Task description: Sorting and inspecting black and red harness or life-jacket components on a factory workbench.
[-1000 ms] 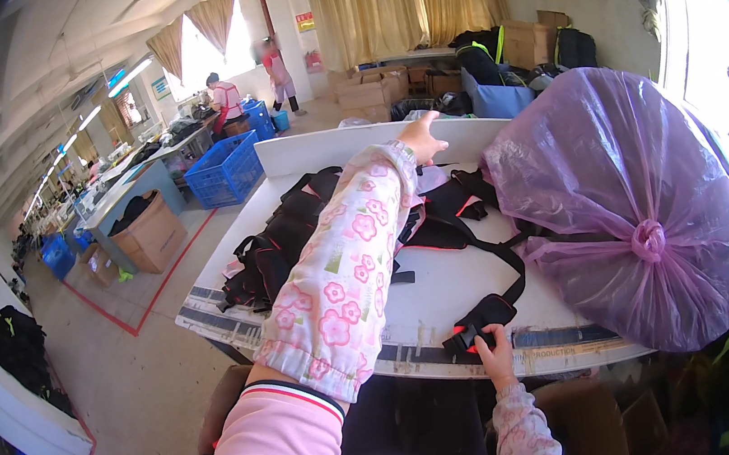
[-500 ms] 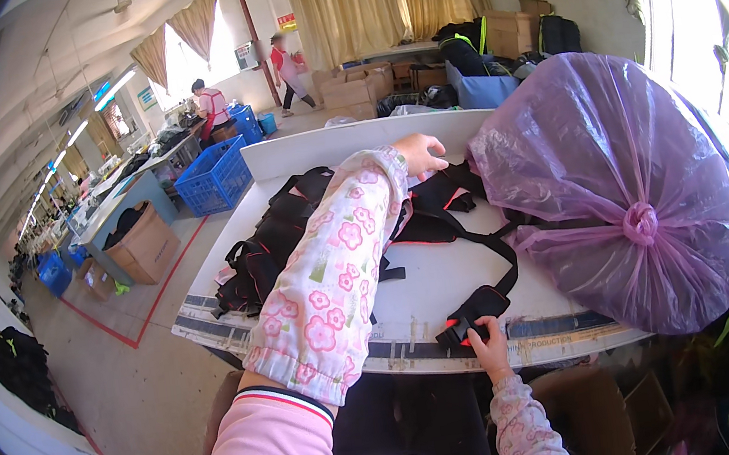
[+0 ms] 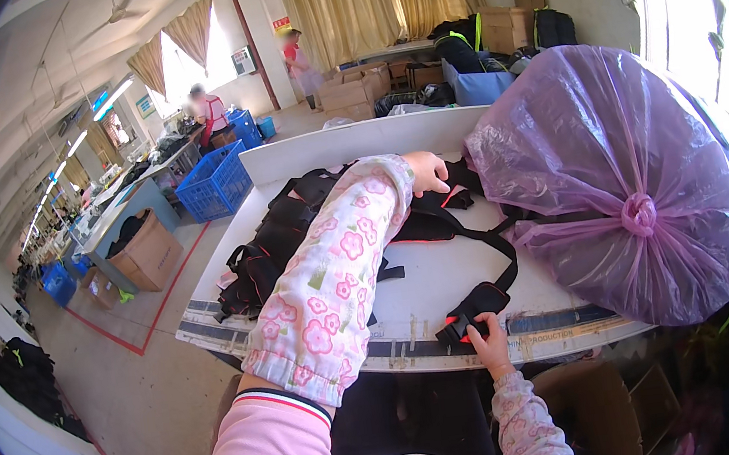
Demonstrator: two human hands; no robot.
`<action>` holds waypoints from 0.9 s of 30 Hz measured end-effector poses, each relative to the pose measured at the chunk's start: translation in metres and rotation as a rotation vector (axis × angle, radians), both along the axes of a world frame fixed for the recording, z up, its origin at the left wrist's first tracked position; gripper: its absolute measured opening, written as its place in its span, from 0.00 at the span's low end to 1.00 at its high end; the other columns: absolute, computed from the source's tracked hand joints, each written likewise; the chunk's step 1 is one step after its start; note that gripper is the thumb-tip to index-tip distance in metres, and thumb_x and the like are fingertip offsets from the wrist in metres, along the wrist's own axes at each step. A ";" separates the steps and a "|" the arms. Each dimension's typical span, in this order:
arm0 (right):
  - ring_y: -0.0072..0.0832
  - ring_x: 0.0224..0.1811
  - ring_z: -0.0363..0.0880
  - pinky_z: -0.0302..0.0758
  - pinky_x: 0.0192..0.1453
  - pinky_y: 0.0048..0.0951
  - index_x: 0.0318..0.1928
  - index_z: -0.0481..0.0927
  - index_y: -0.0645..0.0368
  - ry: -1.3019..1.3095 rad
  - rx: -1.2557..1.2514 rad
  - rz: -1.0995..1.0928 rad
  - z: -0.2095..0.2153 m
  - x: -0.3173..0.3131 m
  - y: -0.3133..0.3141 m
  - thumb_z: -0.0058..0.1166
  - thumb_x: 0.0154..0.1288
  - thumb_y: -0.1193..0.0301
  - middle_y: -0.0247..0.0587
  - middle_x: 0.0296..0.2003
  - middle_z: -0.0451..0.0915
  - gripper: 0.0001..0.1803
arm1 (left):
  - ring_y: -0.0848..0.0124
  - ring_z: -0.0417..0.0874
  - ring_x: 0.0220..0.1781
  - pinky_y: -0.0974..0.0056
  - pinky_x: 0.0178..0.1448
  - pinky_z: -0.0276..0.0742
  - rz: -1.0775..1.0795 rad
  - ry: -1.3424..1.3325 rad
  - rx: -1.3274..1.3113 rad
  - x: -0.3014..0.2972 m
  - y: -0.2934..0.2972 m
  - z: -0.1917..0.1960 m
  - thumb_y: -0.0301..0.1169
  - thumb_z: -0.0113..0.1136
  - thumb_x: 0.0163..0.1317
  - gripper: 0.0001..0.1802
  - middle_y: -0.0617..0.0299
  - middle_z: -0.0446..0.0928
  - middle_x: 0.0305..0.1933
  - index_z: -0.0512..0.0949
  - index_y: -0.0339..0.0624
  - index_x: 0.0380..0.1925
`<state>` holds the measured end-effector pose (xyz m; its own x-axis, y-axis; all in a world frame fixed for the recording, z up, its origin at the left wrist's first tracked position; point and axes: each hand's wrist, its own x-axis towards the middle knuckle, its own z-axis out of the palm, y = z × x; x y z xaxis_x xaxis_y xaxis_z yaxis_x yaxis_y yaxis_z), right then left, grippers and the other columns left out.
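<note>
A black padded strap piece with red edging point(image 3: 424, 227) lies on the white table, and its webbing loops round to the near edge. My left hand point(image 3: 427, 172) reaches across to the far part of this strap, fingers curled down onto the black fabric; the fingertips are partly hidden. Close to the front edge, my right hand point(image 3: 490, 345) grips a black plastic buckle point(image 3: 455, 330) at the strap's end, between thumb and fingers. More black padded straps point(image 3: 272, 252) are heaped to the left, partly behind my left sleeve.
A large tied purple plastic bag point(image 3: 617, 133) fills the table's right side. A raised white board point(image 3: 363, 143) borders the table's far edge. Beyond stand a blue crate point(image 3: 212, 184), cardboard boxes point(image 3: 348, 91) and two people. An open carton point(image 3: 585, 396) sits below, right.
My left hand has lowered slightly, its fingers now curled down onto the black strap. My right hand stays at the buckle. In the background, the walking person now stands by the wall.
</note>
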<state>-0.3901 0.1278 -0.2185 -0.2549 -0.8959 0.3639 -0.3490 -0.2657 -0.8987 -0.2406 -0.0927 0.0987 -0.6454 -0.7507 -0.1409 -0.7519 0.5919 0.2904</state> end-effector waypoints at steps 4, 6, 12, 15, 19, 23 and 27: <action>0.35 0.36 0.77 0.73 0.44 0.30 0.39 0.72 0.59 0.003 0.007 -0.009 -0.003 -0.003 0.002 0.59 0.55 0.68 0.43 0.33 0.77 0.14 | 0.66 0.84 0.31 0.61 0.41 0.77 -0.038 -0.054 -0.058 -0.007 0.003 -0.003 0.45 0.62 0.54 0.25 0.55 0.81 0.37 0.76 0.42 0.49; 0.35 0.37 0.77 0.73 0.44 0.30 0.39 0.72 0.59 0.001 0.002 -0.001 -0.002 -0.001 0.000 0.59 0.55 0.68 0.43 0.33 0.77 0.14 | 0.65 0.83 0.33 0.61 0.44 0.77 -0.026 -0.098 -0.046 -0.007 0.006 0.003 0.44 0.62 0.54 0.26 0.53 0.79 0.43 0.75 0.42 0.50; 0.37 0.37 0.78 0.73 0.44 0.31 0.39 0.72 0.59 0.004 -0.010 -0.006 -0.002 -0.002 -0.002 0.60 0.55 0.68 0.43 0.33 0.77 0.14 | 0.63 0.82 0.36 0.58 0.48 0.75 -0.058 -0.168 -0.070 -0.011 0.006 0.006 0.45 0.61 0.55 0.26 0.50 0.77 0.49 0.75 0.43 0.51; 0.37 0.37 0.78 0.73 0.44 0.31 0.39 0.72 0.59 0.002 0.005 -0.013 -0.001 -0.004 -0.001 0.60 0.55 0.68 0.44 0.33 0.78 0.14 | 0.61 0.82 0.39 0.58 0.50 0.75 -0.087 -0.172 -0.093 -0.015 0.005 0.004 0.45 0.61 0.55 0.26 0.49 0.77 0.49 0.75 0.43 0.50; 0.38 0.37 0.78 0.73 0.44 0.32 0.39 0.73 0.59 0.023 -0.019 0.011 -0.003 0.003 -0.005 0.59 0.55 0.68 0.44 0.34 0.78 0.14 | 0.63 0.83 0.35 0.60 0.46 0.76 -0.146 -0.075 -0.300 0.000 -0.006 -0.002 0.46 0.63 0.53 0.27 0.54 0.81 0.38 0.76 0.44 0.50; 0.38 0.37 0.78 0.73 0.44 0.32 0.40 0.73 0.59 0.010 0.016 -0.009 -0.005 -0.004 -0.001 0.59 0.55 0.68 0.45 0.34 0.78 0.14 | 0.57 0.76 0.55 0.60 0.58 0.70 -0.085 -0.092 -0.206 -0.015 0.013 0.012 0.45 0.62 0.54 0.28 0.50 0.77 0.51 0.74 0.43 0.52; 0.38 0.38 0.78 0.73 0.44 0.31 0.39 0.73 0.59 -0.001 0.012 0.000 -0.002 -0.001 -0.001 0.60 0.55 0.68 0.45 0.34 0.78 0.14 | 0.56 0.76 0.54 0.59 0.58 0.70 -0.042 -0.198 -0.102 -0.014 0.012 0.010 0.45 0.62 0.54 0.28 0.49 0.77 0.51 0.74 0.44 0.52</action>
